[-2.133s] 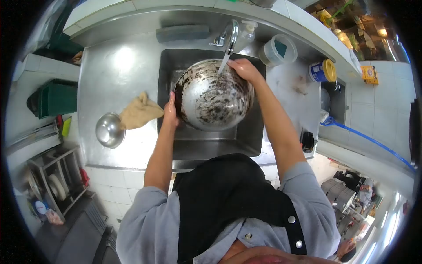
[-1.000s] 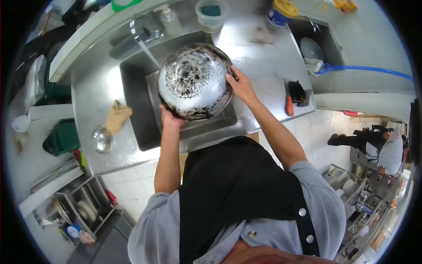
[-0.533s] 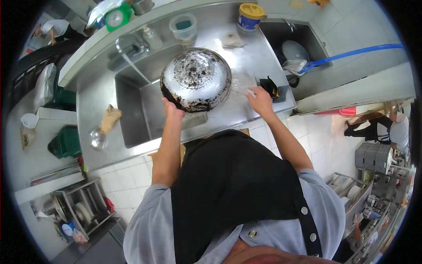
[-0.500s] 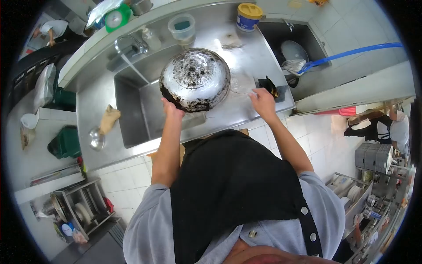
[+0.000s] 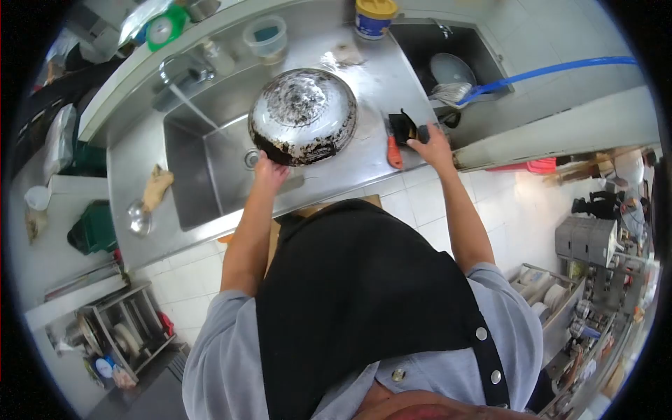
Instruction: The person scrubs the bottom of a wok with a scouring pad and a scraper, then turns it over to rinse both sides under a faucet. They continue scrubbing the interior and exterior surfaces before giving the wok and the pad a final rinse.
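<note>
An upturned metal wok (image 5: 304, 115), its bottom scorched and stained black, sits over the right part of the sink and the steel counter. My left hand (image 5: 269, 171) is closed on its near rim, the fingers partly hidden beneath it. At the counter's right end, my right hand (image 5: 432, 147) pinches a small dark grey pad (image 5: 423, 133) between thumb and fingers. Just left of that hand lies an orange-handled tool (image 5: 395, 152), close against a black piece (image 5: 402, 128) with a bit of yellow.
Water runs from the faucet (image 5: 168, 73) into the steel sink (image 5: 192, 175). A ladle (image 5: 139, 218) and a tan glove (image 5: 157, 185) lie left of it. Behind stand a clear tub (image 5: 266, 38) and a blue-yellow bucket (image 5: 374, 19). A blue hose (image 5: 553, 68) crosses at right.
My right hand has reached further right, past the orange-handled tool, and closed on the grey pad. The left hand stays on the wok's rim. The whole view has shifted slightly.
</note>
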Demonstrator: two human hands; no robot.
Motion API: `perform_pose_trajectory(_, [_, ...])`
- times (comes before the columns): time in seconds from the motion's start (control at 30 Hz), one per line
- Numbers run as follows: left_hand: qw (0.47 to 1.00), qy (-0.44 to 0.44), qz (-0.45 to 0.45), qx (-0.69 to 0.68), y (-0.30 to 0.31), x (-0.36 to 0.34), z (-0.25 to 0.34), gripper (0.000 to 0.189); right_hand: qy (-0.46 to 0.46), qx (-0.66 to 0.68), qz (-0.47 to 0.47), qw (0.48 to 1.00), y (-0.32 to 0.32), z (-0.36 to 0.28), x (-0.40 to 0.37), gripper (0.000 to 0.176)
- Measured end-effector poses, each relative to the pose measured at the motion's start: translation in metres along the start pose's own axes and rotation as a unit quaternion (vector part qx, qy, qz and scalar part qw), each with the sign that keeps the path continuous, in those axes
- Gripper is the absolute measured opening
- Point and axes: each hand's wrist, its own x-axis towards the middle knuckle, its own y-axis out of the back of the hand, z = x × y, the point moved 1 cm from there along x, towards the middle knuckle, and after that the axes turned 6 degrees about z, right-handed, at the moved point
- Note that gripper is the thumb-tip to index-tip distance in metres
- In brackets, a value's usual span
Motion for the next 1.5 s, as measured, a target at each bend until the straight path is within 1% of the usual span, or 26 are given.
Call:
perform_pose_trajectory(0.03, [0.997,0.004,-0.015,0.078,0.012,0.000,0.002,0.076,0.008,-0.003,-0.014,1.000,-0.002,-0.007,0.000,0.095])
perform_pose_trajectory(0.1, [0.972,0.008,-0.042,0.230,0.037,-0.005,-0.001,0.074,-0.006,-0.048,0.031,0.998,-0.004,-0.022,-0.005,0.092])
perform_pose_trajectory(0.13, [0.974,0.004,-0.048,0.222,0.045,-0.003,-0.001,0.073,-0.010,-0.066,0.054,0.996,-0.004,-0.026,-0.005,0.090])
perform_pose_trajectory(0.23, [0.980,-0.021,-0.051,0.191,0.063,0.002,0.014,0.076,-0.024,0.004,0.074,0.997,0.004,-0.045,-0.010,0.091])
perform_pose_trajectory(0.37, [0.986,-0.062,-0.027,0.153,0.041,0.003,0.056,0.081,0.035,-0.042,0.071,0.996,-0.009,-0.050,0.003,0.078])
perform_pose_trajectory(0.5, [0.990,-0.108,-0.003,0.095,0.015,0.019,0.102,0.067,-0.085,-0.092,-0.058,0.991,-0.017,-0.050,0.013,0.070])
perform_pose_trajectory(0.57, [0.992,-0.102,-0.006,0.072,0.028,0.061,0.126,0.061,-0.006,-0.089,0.002,0.996,-0.033,-0.015,0.009,0.051])
perform_pose_trajectory(0.63, [0.991,-0.118,0.011,0.065,0.046,0.102,0.162,0.055,0.018,-0.072,0.027,0.997,-0.032,-0.004,0.008,0.036])
perform_pose_trajectory(0.7, [0.985,-0.150,0.033,0.082,0.045,0.135,0.208,0.046,-0.038,-0.088,0.061,0.993,-0.035,0.010,0.010,0.033])
perform_pose_trajectory(0.8, [0.974,-0.207,0.034,0.081,0.045,0.181,0.277,0.038,-0.099,-0.045,0.130,0.986,-0.018,-0.013,0.005,0.035])
perform_pose_trajectory(0.9, [0.965,-0.260,-0.010,0.030,0.035,0.188,0.327,0.039,-0.156,-0.043,0.139,0.977,-0.010,-0.019,-0.007,0.034])
perform_pose_trajectory(0.93, [0.959,-0.284,-0.012,0.003,0.029,0.184,0.339,0.042,-0.182,-0.034,0.117,0.976,-0.006,-0.025,-0.010,0.032])
perform_pose_trajectory(0.97, [0.951,-0.308,-0.032,0.017,0.026,0.193,0.352,0.043,-0.170,-0.057,0.134,0.975,-0.015,-0.006,-0.014,0.031])
perform_pose_trajectory(1.0, [0.941,-0.331,-0.055,0.029,0.024,0.209,0.365,0.044,-0.206,0.006,0.127,0.970,-0.012,-0.019,-0.017,0.033])
perform_pose_trajectory(1.03, [0.934,-0.346,-0.075,0.039,0.029,0.229,0.373,0.047,-0.205,-0.005,0.144,0.968,-0.018,-0.015,-0.019,0.033])
perform_pose_trajectory(1.07, [0.926,-0.362,-0.096,0.048,0.029,0.242,0.370,0.050,-0.250,0.030,0.139,0.958,-0.027,-0.003,-0.023,0.033])
perform_pose_trajectory(1.1, [0.940,-0.331,-0.078,0.016,0.018,0.219,0.366,0.048,-0.229,0.055,0.169,0.957,-0.031,-0.011,-0.027,0.031])
perform_pose_trajectory(1.13, [0.952,-0.299,-0.056,-0.014,0.010,0.186,0.369,0.047,-0.293,0.105,0.166,0.936,-0.024,-0.046,-0.028,0.028])
perform_pose_trajectory(1.17, [0.948,-0.313,-0.041,-0.036,0.006,0.173,0.365,0.046,-0.324,0.157,0.171,0.917,-0.020,-0.080,-0.028,0.025])
perform_pose_trajectory(1.2, [0.943,-0.328,-0.022,-0.059,0.004,0.163,0.360,0.046,-0.323,0.199,0.161,0.911,-0.018,-0.098,-0.029,0.026])
perform_pose_trajectory(1.23, [0.936,-0.343,0.000,-0.083,0.002,0.159,0.358,0.047,-0.276,0.205,0.152,0.927,-0.034,-0.079,-0.028,0.026])
perform_pose_trajectory(1.27, [0.930,-0.362,-0.014,-0.069,-0.003,0.155,0.357,0.050,-0.345,0.310,0.114,0.878,-0.044,-0.060,-0.039,0.026])
perform_pose_trajectory(1.3, [0.922,-0.382,-0.025,-0.055,-0.003,0.152,0.356,0.052,-0.406,0.409,0.073,0.814,-0.040,-0.100,-0.034,0.026])
perform_pose_trajectory(1.43, [0.891,-0.447,-0.030,0.067,-0.017,0.134,0.340,0.067,-0.370,0.440,-0.001,0.818,-0.040,-0.186,-0.004,0.023])
perform_pose_trajectory(1.47, [0.884,-0.457,-0.079,0.058,-0.011,0.146,0.336,0.078,-0.352,0.443,-0.009,0.825,-0.044,-0.204,0.008,0.021])
perform_pose_trajectory(1.5, [0.891,-0.447,-0.049,0.054,-0.013,0.136,0.335,0.078,-0.331,0.446,-0.018,0.831,-0.051,-0.219,0.019,0.020])
